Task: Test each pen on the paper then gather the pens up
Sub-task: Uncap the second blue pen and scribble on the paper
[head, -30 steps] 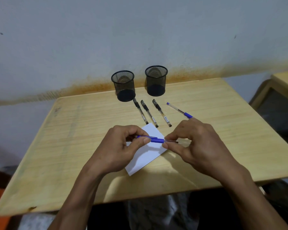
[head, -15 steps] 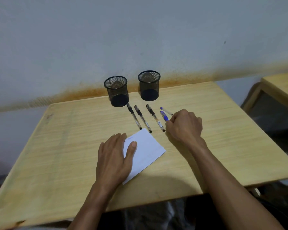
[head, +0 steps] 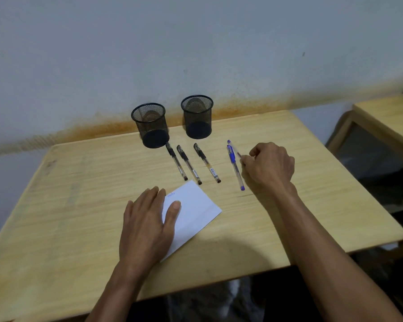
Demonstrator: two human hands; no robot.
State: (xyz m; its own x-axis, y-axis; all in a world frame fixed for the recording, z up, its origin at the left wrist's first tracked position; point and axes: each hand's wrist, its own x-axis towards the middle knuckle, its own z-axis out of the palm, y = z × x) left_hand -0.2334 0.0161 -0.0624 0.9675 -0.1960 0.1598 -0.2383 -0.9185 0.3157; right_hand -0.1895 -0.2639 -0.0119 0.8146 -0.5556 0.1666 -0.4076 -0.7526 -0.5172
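Dim, even indoor light w/o glare. Soft shadow lies on the pale wooden table [head: 312, 182] near its front edge, under the arms. Wide-angle lens bends table edges. Slight blur at right hand [head: 269, 165]; corners less sharp.

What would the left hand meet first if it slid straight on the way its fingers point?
Probably the nearest black clear-barrelled pen: the left hand lies flat on the white paper sheet, fingers pointing up-right; depth unclear.
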